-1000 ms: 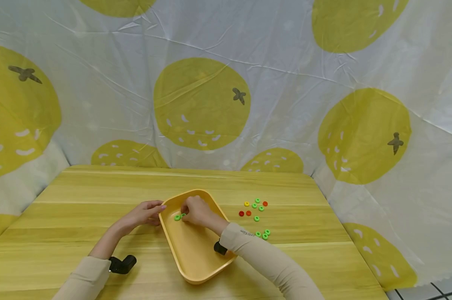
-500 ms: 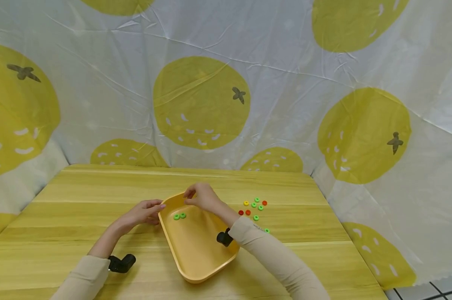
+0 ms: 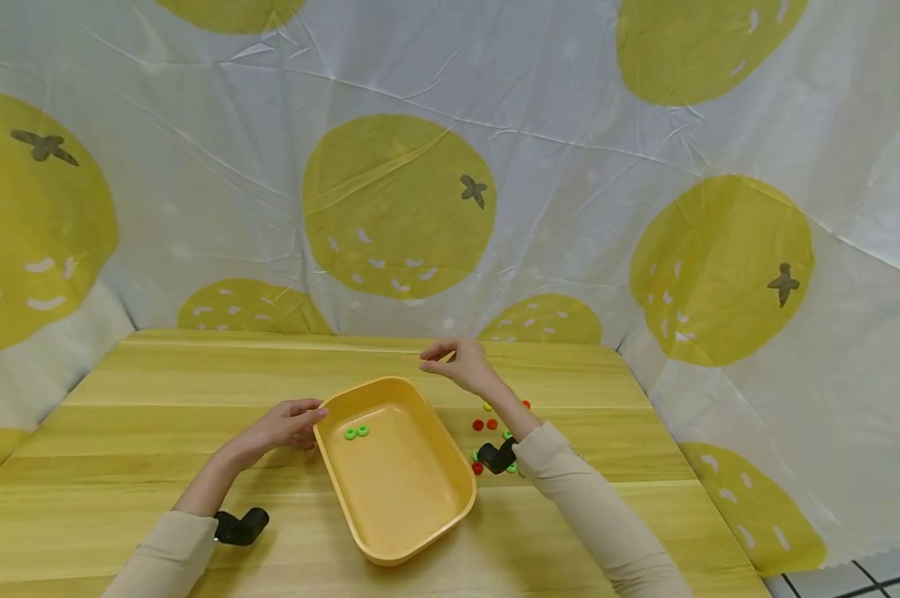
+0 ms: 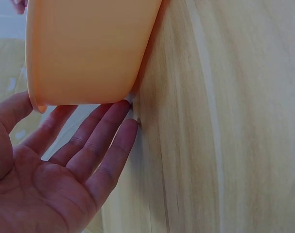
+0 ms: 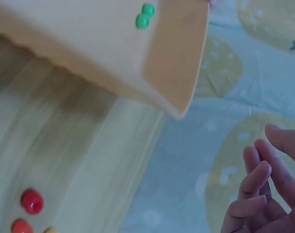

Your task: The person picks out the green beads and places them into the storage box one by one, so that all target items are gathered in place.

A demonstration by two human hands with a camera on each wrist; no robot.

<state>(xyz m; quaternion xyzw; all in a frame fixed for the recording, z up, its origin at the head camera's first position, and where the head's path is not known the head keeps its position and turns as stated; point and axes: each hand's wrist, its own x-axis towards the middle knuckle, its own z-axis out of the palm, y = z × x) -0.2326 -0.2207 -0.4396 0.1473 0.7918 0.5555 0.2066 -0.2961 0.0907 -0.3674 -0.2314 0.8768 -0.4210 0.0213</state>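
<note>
My left hand [image 3: 289, 425] holds the yellow-orange tray [image 3: 461, 498] at its far left corner. In the left wrist view the thumb lies over the tray's rim [image 4: 30, 58], and the other fingers reach along the outside wall. Two green ring-shaped beads [image 3: 356, 432] lie side by side inside the tray near that corner; the same green beads [image 5: 145, 17] show in the right wrist view. Raised beyond the tray's far right side, my right hand [image 3: 461, 365] holds nothing, its fingers loosely bent and the thumb apart from them.
Right of the tray, several loose beads lie on the wooden table [image 3: 607, 531], among them a red bead [image 3: 477, 424] and an orange bead [image 3: 492, 424]. My right forearm partly covers them. A patterned cloth [image 3: 555, 208] hangs behind the table.
My right hand has left the green beads in the tray, lifted over its far rim and moved right, its fingers loosening. The left hand and tray have stayed nearly still.
</note>
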